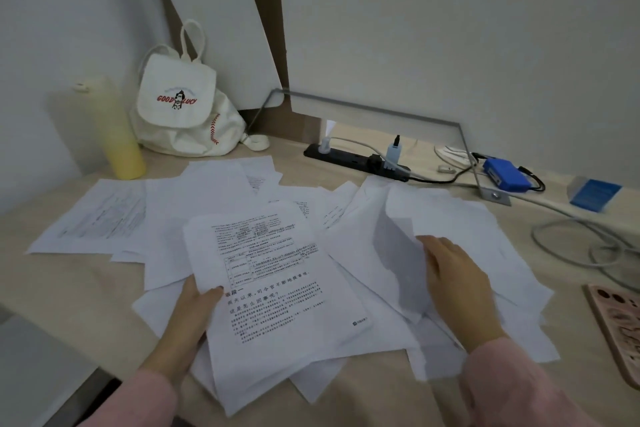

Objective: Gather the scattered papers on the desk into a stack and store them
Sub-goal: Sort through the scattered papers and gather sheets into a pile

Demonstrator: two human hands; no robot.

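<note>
Standing right by the desk (52, 288) here. Closest to the near edge, the left hand (188, 319) is gripping a printed sheet (277, 288), thumb on top and fingers underneath, with what looks like a few more pages bunched below it. That sheet's long axis runs from the near edge away toward the wall, tipped a bit left.

Over on the right, the right hand (457, 288) lies on a heap of blank sheets (485, 246). Its fingers are mostly straight, with the tips up against one page whose edge curls up off the heap. It doesn't look like it's pinching anything, but the thumb is hidden so I'm not certain. A pink phone (620, 329) sits at the right edge.

My read is that the gathering has barely started. The blank heap is right under the right hand and just to the right of the held bunch, so that's the obvious hand to sweep it leftward. The stray pages (93, 218) out toward the left edge are nearer the left hand, and that one's busy.

Further back there's a yellow bottle (117, 135) and a white backpack (180, 104) in the far left corner. A power strip (353, 158) and a blue box (507, 175) sit along the far edge.
</note>
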